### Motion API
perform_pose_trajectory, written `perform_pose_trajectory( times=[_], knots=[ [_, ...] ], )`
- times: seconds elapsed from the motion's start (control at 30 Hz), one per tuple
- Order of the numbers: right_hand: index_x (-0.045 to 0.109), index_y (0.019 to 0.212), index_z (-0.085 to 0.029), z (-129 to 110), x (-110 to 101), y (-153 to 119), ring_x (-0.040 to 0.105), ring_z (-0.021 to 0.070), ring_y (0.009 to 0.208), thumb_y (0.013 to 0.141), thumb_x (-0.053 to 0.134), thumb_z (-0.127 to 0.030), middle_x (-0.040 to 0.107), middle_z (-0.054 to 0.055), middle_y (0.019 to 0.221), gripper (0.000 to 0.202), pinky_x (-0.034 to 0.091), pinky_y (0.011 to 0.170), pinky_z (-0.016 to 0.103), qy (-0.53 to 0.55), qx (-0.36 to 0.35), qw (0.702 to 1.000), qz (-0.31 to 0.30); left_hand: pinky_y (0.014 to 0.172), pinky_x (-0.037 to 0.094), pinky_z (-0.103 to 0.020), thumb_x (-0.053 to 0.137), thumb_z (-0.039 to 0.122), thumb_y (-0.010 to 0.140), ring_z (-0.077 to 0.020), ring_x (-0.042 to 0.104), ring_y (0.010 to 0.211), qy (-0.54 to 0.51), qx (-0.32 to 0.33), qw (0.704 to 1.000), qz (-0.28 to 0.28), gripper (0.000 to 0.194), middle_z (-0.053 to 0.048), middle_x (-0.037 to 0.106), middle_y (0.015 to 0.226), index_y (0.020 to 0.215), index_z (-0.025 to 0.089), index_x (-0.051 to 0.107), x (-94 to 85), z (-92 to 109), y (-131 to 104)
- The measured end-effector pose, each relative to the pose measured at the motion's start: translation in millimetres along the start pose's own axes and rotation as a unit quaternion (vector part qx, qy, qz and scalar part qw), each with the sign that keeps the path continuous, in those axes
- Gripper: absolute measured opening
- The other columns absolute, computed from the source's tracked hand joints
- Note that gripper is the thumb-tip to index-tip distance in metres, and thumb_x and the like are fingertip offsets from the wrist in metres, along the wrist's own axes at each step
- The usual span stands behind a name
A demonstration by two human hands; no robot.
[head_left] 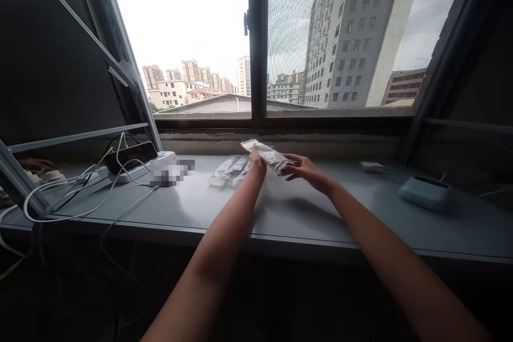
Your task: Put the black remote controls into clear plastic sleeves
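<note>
Above the grey tabletop, a white crinkled plastic packet [270, 157] is held up between both hands, tilted down to the right. My left hand [256, 159] grips its left part, the thumb lying on top. At the packet's right end, the fingers of my right hand [304, 171] pinch its edge. What the packet contains cannot be made out. Several similar clear plastic packets [227, 170] lie on the table just left of my left hand, partly hidden by my left forearm.
A phone [134, 156] leans on a white device at the left among white cables [108, 208]. Another person's hand [36, 163] shows at the far left. A blue-grey box [425, 192] and a small white adapter [371, 166] lie at the right. Behind the table [328, 230] is a window.
</note>
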State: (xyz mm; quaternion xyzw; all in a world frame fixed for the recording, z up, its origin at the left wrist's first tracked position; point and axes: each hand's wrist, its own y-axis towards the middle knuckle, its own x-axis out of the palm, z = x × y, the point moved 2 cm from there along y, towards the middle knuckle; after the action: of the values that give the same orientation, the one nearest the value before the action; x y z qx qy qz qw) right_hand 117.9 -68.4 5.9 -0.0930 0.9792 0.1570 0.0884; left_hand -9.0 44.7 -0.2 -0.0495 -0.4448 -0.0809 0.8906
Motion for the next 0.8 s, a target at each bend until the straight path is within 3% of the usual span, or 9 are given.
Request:
perform_pose_trajectory(
  times=[0.07, 0.13, 0.2, 0.37, 0.5, 0.6, 0.7, 0.8],
  knots=[
    [0.052, 0.136, -0.021, 0, 4, 0, 0.07, 0.0215, 0.088, 0.067, 0.081, -0.042, 0.073, 0.009, 0.098, 0.078, 0.058, 0.072, 0.031, -0.003, 0.019, 0.999, -0.029, 0.077, 0.051, -0.027, 0.039, 0.043, 0.095, -0.0194, 0.068, 0.076, -0.028, 0.017, 0.998, 0.056, 0.046, -0.012, 0.07, 0.083, 0.114, 0.008, 0.062, -4.4, 4, -1],
    [0.04, 0.145, -0.025, 1, 6, 0, 0.07, 0.0205, 0.086, 0.068, 0.081, -0.036, 0.073, 0.006, 0.095, 0.088, 0.057, 0.069, 0.03, -0.009, 0.032, 0.998, -0.046, 0.077, 0.051, -0.026, 0.035, 0.04, 0.097, -0.0184, 0.068, 0.074, -0.036, 0.004, 0.997, 0.072, 0.045, -0.012, 0.07, 0.082, 0.114, 0.008, 0.063, -5.8, 7, -4],
    [0.031, 0.149, -0.029, 3, 7, 1, 0.07, 0.019, 0.083, 0.071, 0.077, -0.032, 0.072, 0.003, 0.092, 0.091, 0.057, 0.066, 0.027, -0.029, 0.034, 0.998, -0.047, 0.078, 0.051, -0.027, 0.031, 0.04, 0.098, -0.0195, 0.068, 0.077, -0.029, -0.02, 0.998, 0.047, 0.049, -0.014, 0.07, 0.084, 0.114, 0.007, 0.063, -3.4, 7, -9],
    [0.042, 0.145, -0.032, 11, 3, 6, 0.063, 0.015, 0.071, 0.076, 0.067, -0.029, 0.068, 0.003, 0.103, 0.073, 0.054, 0.056, 0.025, -0.149, 0.006, 0.989, 0.004, 0.083, 0.052, -0.033, 0.02, 0.041, 0.099, -0.0224, 0.069, 0.086, 0.019, -0.07, 0.995, -0.063, 0.057, -0.017, 0.071, 0.097, 0.119, 0.005, 0.06, 13.1, 0, -24],
    [0.051, 0.139, -0.031, 9, 0, 6, 0.061, 0.0161, 0.076, 0.076, 0.067, -0.029, 0.07, 0.001, 0.11, 0.065, 0.053, 0.071, 0.028, -0.253, -0.058, 0.963, 0.069, 0.084, 0.053, -0.035, 0.023, 0.041, 0.1, -0.0229, 0.069, 0.086, 0.074, -0.099, 0.987, -0.102, 0.054, -0.016, 0.072, 0.094, 0.118, 0.007, 0.061, 21.2, -9, -27],
    [0.065, 0.126, -0.026, 3, -2, 4, 0.062, 0.0184, 0.081, 0.077, 0.061, -0.024, 0.072, 0.003, 0.107, 0.049, 0.049, 0.076, 0.028, -0.306, -0.117, 0.939, 0.108, 0.081, 0.053, -0.03, 0.03, 0.037, 0.099, -0.0203, 0.069, 0.084, 0.113, -0.082, 0.989, -0.055, 0.045, -0.012, 0.072, 0.088, 0.116, 0.009, 0.062, 16.1, -11, -19],
    [0.073, 0.113, -0.022, 0, -4, 2, 0.061, 0.0182, 0.075, 0.072, 0.055, -0.014, 0.075, 0.006, 0.098, 0.046, 0.046, 0.067, 0.026, -0.333, -0.134, 0.924, 0.128, 0.077, 0.053, -0.025, 0.037, 0.031, 0.098, -0.0171, 0.069, 0.08, 0.129, -0.061, 0.989, 0.027, 0.037, -0.01, 0.071, 0.086, 0.119, 0.009, 0.059, 5.1, -10, -10],
    [0.075, 0.108, -0.019, 4, 0, 3, 0.058, 0.0149, 0.063, 0.064, 0.052, -0.008, 0.077, 0.004, 0.087, 0.051, 0.042, 0.057, 0.023, -0.316, -0.104, 0.94, 0.075, 0.077, 0.054, -0.027, 0.033, 0.027, 0.098, -0.0181, 0.069, 0.08, 0.096, -0.047, 0.994, 0.034, 0.039, -0.013, 0.072, 0.089, 0.122, 0.006, 0.055, -1.4, -7, -7]
  ],
)
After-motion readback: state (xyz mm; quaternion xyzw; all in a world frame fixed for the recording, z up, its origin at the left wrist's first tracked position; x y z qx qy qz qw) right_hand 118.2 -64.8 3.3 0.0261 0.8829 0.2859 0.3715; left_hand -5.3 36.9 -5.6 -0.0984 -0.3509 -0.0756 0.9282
